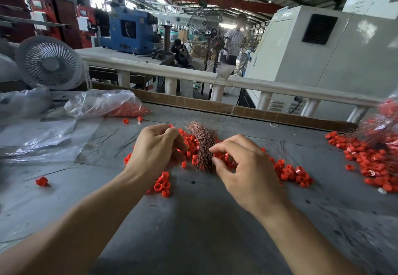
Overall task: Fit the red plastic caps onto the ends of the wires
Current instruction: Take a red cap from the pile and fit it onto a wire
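Head camera showed me both hands low over the grey desk [193, 221]. My right hand [247, 167] had its fingers [217, 148] curled, forefinger and thumb tips narrowed to a pinch at the near edge of the copper wire bundle [202, 145]; whether a strand sat between them, I could not tell. My left hand [155, 147] lay just across the bundle, fingers bent down into the loose red caps [191, 143], what they held hidden under the knuckles. The bundle lay between the two hands, fanned away from me. More caps [161, 185] were scattered beneath my left wrist and beyond my right hand. Farther right sat a bigger heap of caps [370, 160]. Far beyond my left hand lay a clear bag of caps [120, 104].
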The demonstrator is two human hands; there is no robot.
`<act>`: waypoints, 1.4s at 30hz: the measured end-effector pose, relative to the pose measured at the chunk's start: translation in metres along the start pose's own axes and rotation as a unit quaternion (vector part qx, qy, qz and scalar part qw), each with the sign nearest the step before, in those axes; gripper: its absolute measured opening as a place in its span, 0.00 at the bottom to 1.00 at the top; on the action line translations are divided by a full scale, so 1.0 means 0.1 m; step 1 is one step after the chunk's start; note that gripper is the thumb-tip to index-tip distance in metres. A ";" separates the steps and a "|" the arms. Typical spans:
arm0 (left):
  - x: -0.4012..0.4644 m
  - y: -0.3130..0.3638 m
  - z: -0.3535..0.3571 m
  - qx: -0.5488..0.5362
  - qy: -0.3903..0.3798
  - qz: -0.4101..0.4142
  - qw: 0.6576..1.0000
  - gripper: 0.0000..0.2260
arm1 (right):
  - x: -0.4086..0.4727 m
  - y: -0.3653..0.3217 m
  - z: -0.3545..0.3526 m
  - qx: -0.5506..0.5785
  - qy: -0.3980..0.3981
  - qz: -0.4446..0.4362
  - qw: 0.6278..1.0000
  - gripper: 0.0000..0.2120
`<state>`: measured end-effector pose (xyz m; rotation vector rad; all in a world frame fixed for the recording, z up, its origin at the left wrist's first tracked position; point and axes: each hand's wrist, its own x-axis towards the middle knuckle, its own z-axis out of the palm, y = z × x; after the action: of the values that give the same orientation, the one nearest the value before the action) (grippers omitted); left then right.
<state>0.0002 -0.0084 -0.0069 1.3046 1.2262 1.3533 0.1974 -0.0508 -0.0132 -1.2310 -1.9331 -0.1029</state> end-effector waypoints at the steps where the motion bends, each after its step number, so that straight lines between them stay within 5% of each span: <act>1: 0.01 0.00 -0.01 0.009 -0.001 -0.001 1.000 0.14 | 0.00 0.00 0.00 -0.004 0.000 -0.001 1.000 0.07; 11: -0.01 0.01 0.00 0.019 -0.028 0.013 0.999 0.15 | 0.02 0.18 -0.04 -0.027 0.059 0.057 0.996 0.05; 15: -0.01 0.00 0.00 0.041 -0.029 0.022 0.999 0.14 | 0.05 0.38 -0.18 -0.080 0.112 0.179 0.974 0.03; 20: 0.03 -0.02 -0.02 0.125 -0.005 0.023 0.992 0.12 | 0.04 0.69 -0.39 -0.157 0.069 0.352 0.920 0.06; 27: 0.08 -0.09 -0.09 0.302 0.045 0.073 0.949 0.06 | 0.01 0.88 -0.57 -0.193 0.026 0.440 0.877 0.15; 35: 0.10 -0.14 -0.15 0.440 0.049 0.107 0.890 0.03 | 0.01 0.90 -0.62 -0.215 -0.019 0.447 0.868 0.13; 42: 0.10 -0.13 -0.17 0.520 0.037 0.110 0.846 0.13 | 0.04 0.67 -0.45 -0.150 0.045 0.321 0.934 0.06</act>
<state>-0.0183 0.0025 -0.0181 2.1842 2.0460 0.8410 0.2758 -0.0339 -0.0034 -1.9692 -1.3820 -0.1113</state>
